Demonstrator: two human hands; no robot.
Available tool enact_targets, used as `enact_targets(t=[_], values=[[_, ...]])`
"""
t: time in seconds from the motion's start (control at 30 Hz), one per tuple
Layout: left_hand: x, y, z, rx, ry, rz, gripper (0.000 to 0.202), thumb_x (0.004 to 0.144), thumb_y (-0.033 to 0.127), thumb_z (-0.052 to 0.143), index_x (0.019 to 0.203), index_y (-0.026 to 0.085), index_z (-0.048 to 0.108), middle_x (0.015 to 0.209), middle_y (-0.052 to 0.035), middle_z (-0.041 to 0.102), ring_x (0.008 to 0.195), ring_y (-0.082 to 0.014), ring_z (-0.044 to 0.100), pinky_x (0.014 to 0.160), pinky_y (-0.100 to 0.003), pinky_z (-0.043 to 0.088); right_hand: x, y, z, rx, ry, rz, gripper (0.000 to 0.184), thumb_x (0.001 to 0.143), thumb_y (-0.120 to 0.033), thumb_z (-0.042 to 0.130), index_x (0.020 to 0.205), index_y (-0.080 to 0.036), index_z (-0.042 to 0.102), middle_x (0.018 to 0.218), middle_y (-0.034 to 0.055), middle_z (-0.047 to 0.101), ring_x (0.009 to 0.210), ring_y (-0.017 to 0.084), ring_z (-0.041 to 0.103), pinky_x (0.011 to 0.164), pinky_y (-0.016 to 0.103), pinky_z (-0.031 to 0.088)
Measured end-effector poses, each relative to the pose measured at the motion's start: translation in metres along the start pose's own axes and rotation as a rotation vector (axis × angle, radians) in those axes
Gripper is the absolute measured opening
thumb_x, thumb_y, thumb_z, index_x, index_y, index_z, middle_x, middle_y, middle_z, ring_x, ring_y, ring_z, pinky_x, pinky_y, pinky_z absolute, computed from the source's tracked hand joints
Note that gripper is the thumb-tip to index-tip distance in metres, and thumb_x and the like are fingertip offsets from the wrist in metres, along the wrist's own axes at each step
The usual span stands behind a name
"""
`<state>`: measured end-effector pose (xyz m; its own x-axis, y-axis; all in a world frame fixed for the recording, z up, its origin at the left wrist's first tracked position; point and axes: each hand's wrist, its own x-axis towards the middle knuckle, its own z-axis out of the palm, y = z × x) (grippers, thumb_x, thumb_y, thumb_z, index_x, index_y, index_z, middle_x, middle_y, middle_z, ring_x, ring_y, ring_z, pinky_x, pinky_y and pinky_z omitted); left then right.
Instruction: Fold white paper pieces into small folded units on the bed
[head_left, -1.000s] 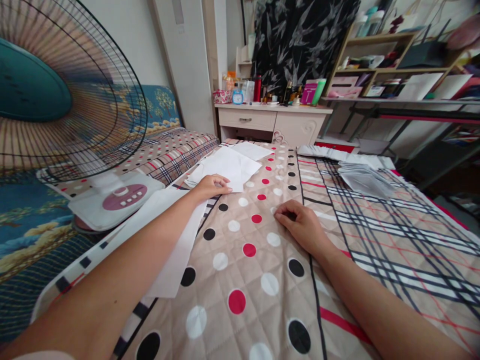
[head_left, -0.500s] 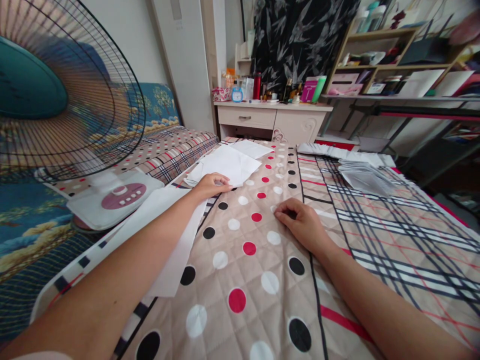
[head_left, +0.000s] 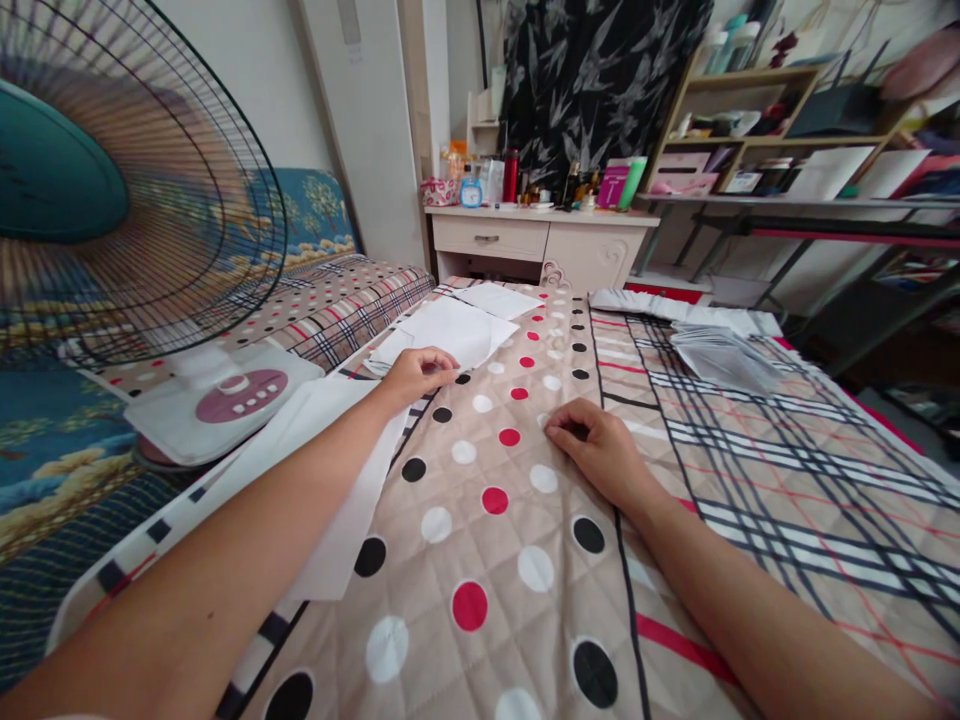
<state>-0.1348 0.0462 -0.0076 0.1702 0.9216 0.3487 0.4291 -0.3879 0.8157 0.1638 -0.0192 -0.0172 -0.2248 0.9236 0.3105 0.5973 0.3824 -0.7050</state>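
Observation:
A loose pile of white paper sheets lies on the far left part of the polka-dot bedspread. My left hand rests at the pile's near edge, fingers bent and the thumb slightly apart from them; I see nothing held. Under my left forearm more large white sheets are spread, partly hidden by the arm. My right hand rests on the bedspread to the right, its fingers curled in toward the thumb with nothing visible in them. A stack of thin whitish folded pieces lies farther right.
A fan with a wire cage and a white base stands close on the left. Behind the bed is a white cabinet with bottles and a clock on top. A long crinkled white strip lies near the far edge. Shelves stand at back right.
The view has shifted slightly. Both hands keep nearly the same pose and place, and the papers lie almost as before.

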Motion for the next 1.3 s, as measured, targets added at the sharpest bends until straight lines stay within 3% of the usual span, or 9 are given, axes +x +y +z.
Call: enact_targets(t=[0.27,0.33,0.4,0.5,0.63,0.8,0.97,1.13,1.3], values=[[-0.007,0.035,0.032,0.009,-0.325,0.078,0.016,0.074,0.03,0.068,0.07,0.015,0.063,0.078,-0.0045,0.067,0.073,-0.0159,0.062,0.073,-0.029,0.049,-0.002,-0.009,0.0,0.093,-0.056,0.021,0.018,0.086,-0.035,0.059,0.091,-0.02,0.067,0.076,0.0017,0.066,0.066,0.015,0.057,0.062,0.029,0.043],[-0.008,0.039,0.038,0.131,-0.202,0.096,0.011,0.075,0.027,0.067,0.073,0.016,0.064,0.08,-0.0041,0.068,0.075,-0.017,0.063,0.075,-0.03,0.05,-0.002,-0.008,0.0,0.09,-0.053,0.024,0.017,0.085,-0.031,0.06,0.094,-0.019,0.066,0.079,0.002,0.066,0.069,0.015,0.058,0.064,0.029,0.044],[-0.007,0.037,0.036,0.324,0.048,0.129,0.009,0.076,0.025,0.066,0.082,0.018,0.066,0.091,-0.0047,0.069,0.089,-0.0198,0.064,0.085,-0.033,0.049,-0.002,-0.007,0.001,0.079,-0.058,0.017,0.016,0.084,-0.029,0.062,0.096,-0.019,0.066,0.082,0.0025,0.066,0.072,0.016,0.06,0.067,0.029,0.045],[-0.004,0.028,0.026,0.644,0.294,0.021,0.044,0.07,0.033,0.075,0.11,0.02,0.063,0.116,-0.0086,0.062,0.112,-0.0276,0.056,0.102,-0.041,0.042,-0.002,-0.003,0.002,0.065,-0.066,0.002,0.015,0.083,-0.026,0.062,0.096,-0.02,0.066,0.084,0.0026,0.066,0.074,0.017,0.06,0.069,0.03,0.047],[-0.001,0.011,0.015,0.787,0.208,-0.229,0.084,0.059,0.05,0.081,0.129,0.015,0.054,0.119,-0.0139,0.059,0.114,-0.0316,0.054,0.103,-0.041,0.042,-0.002,-0.003,0.002,0.057,-0.065,-0.012,0.013,0.082,-0.024,0.061,0.093,-0.021,0.067,0.085,0.0025,0.066,0.075,0.017,0.061,0.071,0.031,0.047],[0.0,0.005,0.015,0.769,0.165,-0.249,0.066,0.06,0.049,0.081,0.113,0.014,0.066,0.11,-0.0124,0.063,0.099,-0.0267,0.061,0.095,-0.036,0.047,-0.001,-0.005,0.001,0.024,-0.061,-0.076,0.007,0.081,-0.019,0.06,0.083,-0.02,0.068,0.085,0.0031,0.065,0.078,0.017,0.06,0.073,0.031,0.047],[-0.002,0.009,0.018,0.604,0.153,-0.091,0.036,0.064,0.027,0.082,0.097,0.017,0.07,0.087,-0.0041,0.064,0.08,-0.0204,0.063,0.084,-0.034,0.051,-0.001,-0.005,0.0,0.02,-0.058,-0.092,0.007,0.082,-0.019,0.06,0.081,-0.02,0.067,0.085,0.0032,0.065,0.078,0.017,0.06,0.073,0.031,0.047],[-0.001,0.0,0.014,0.559,0.414,-0.016,0.067,0.046,0.021,0.089,0.109,0.019,0.066,0.12,-0.0116,0.056,0.114,-0.0311,0.055,0.105,-0.046,0.041,-0.002,-0.005,0.001,0.024,-0.056,-0.096,0.007,0.082,-0.02,0.06,0.081,-0.02,0.067,0.085,0.0036,0.065,0.078,0.017,0.06,0.073,0.031,0.047],[0.003,0.0,0.01,0.131,0.376,-0.104,0.052,0.06,0.026,0.078,0.109,0.014,0.065,0.105,-0.0093,0.068,0.094,-0.0241,0.066,0.089,-0.038,0.052,-0.001,-0.006,0.001,0.03,-0.052,-0.065,0.008,0.082,-0.023,0.06,0.082,-0.02,0.068,0.084,0.0038,0.066,0.077,0.018,0.06,0.073,0.031,0.047]])
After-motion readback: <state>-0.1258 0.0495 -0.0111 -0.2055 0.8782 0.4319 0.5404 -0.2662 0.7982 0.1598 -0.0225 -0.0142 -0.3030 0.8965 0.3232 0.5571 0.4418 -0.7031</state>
